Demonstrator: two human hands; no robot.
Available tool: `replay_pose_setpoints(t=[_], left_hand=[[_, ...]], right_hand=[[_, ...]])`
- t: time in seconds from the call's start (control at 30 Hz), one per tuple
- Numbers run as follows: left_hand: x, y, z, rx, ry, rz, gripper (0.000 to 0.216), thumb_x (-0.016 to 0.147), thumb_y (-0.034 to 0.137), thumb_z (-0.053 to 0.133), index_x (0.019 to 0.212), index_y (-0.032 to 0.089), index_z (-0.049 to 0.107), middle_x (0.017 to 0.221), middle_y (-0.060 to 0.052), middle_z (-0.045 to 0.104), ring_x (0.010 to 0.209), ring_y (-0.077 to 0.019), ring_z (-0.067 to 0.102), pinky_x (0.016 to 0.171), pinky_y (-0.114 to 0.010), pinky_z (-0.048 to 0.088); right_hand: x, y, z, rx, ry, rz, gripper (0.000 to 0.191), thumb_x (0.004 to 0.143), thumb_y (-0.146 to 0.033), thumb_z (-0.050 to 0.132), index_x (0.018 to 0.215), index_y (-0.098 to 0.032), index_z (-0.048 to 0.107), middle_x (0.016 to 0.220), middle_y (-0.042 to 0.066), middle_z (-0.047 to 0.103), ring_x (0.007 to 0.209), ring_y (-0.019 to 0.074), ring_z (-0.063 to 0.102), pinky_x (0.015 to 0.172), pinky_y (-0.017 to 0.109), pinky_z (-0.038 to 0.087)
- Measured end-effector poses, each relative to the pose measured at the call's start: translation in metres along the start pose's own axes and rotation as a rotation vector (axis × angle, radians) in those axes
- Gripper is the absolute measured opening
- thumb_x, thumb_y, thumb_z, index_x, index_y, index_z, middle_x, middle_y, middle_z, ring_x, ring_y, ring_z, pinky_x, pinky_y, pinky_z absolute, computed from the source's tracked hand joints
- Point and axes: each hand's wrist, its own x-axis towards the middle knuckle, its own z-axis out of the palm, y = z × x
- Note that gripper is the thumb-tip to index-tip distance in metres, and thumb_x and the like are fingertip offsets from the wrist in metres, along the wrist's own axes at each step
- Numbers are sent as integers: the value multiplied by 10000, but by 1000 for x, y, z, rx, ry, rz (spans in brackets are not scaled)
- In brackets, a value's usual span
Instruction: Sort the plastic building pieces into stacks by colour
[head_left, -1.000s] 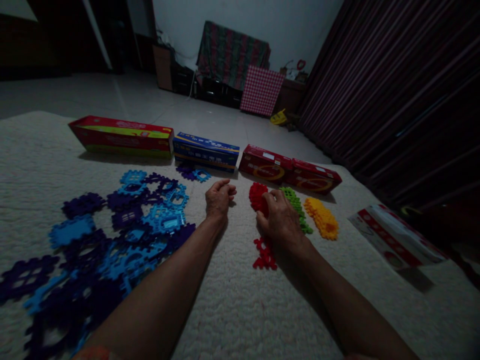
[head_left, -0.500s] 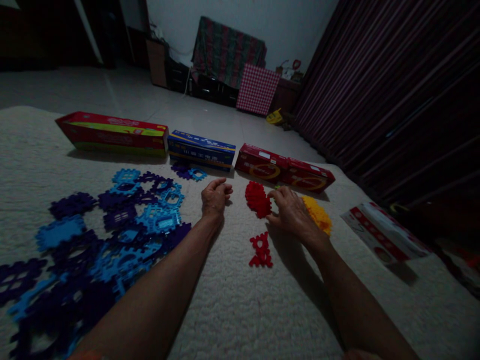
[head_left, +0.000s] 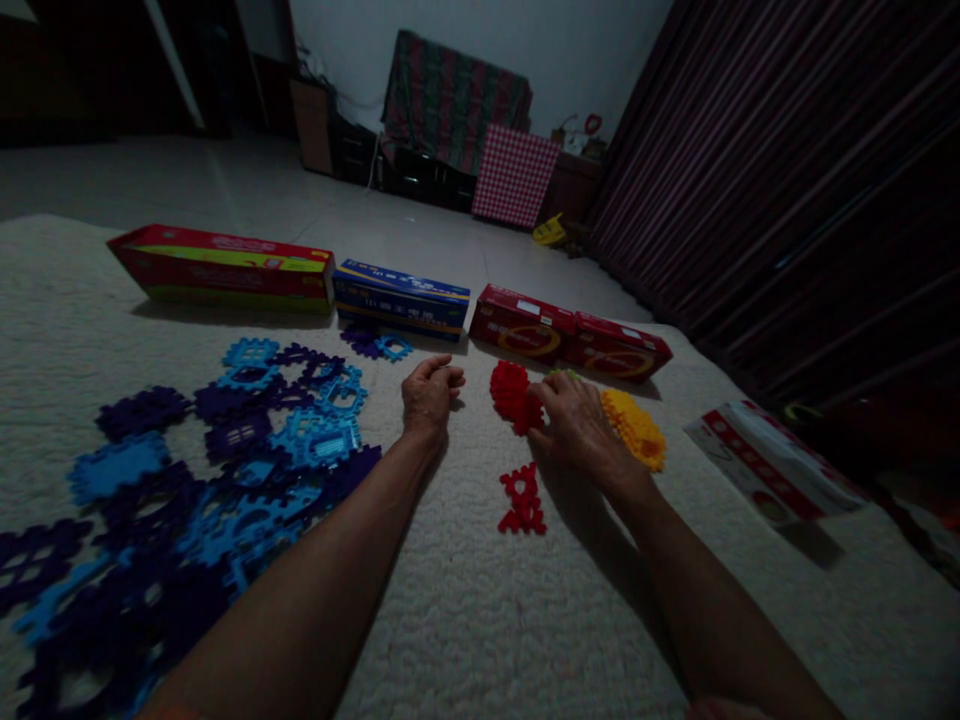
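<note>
My right hand [head_left: 577,420] reaches over a stack of red interlocking plastic pieces [head_left: 510,388]. Its thumb and fingertips close on a red piece at the stack's right edge; part of the grip is hidden. A single red piece [head_left: 522,500] with cut-out shapes lies nearer to me. Just right of that hand sits a stack of yellow interlocking pieces [head_left: 636,430], and a bit of a green piece [head_left: 564,373] shows behind the fingers. My left hand [head_left: 431,400] rests on the cream quilted cloth, fingers loosely bent and apart, holding nothing.
Light blue pieces [head_left: 120,465] and dark purple pieces [head_left: 142,410] spread across the left. Along the back stand a long red-and-green box [head_left: 232,275], a blue box [head_left: 401,300] and two red boxes [head_left: 521,325]. A white-and-red box [head_left: 772,465] lies at the right.
My right hand has shifted slightly left, and its fingertips now meet the red stack's edge. The left hand stays in place.
</note>
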Motion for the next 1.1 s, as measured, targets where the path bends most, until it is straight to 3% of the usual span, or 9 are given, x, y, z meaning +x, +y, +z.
replay_pose_setpoints(t=[0.23,0.47,0.7,0.93,1.1], left_hand=[[-1,0,0,-5,-8,-8,369,565,229,632,922,150,683,697,-17,678,609,-126,631,505,-190,430],[-3,2,1,-7,-1,-9,363,563,224,639,915,149,684,689,-15,678,601,-123,627,502,-189,427],[0,0,1,4,2,-7,346,559,226,628,893,154,679,691,-16,676,609,-127,632,531,-204,434],[0,0,0,18,-13,19,343,567,241,642,896,153,680,698,-15,682,616,-126,639,542,-206,439],[-2,1,0,14,-13,13,344,558,238,644,889,154,683,694,-14,683,611,-125,639,534,-204,439]], right_hand=[[3,-2,3,-9,-20,-67,295,840,-228,677,1133,-226,644,1134,112,589,1008,280,501,903,423,360],[2,0,-1,21,-24,-84,234,813,-185,686,1041,-200,636,1184,133,599,1059,298,518,930,437,374],[4,16,-10,261,-115,-85,125,839,-79,582,870,-192,623,890,59,650,819,198,576,751,310,418],[10,14,-10,456,34,-142,116,909,-119,553,875,-189,639,862,47,679,787,170,608,722,278,427],[16,15,7,459,91,-119,111,906,-136,557,857,-200,633,847,44,660,778,180,602,736,296,443]])
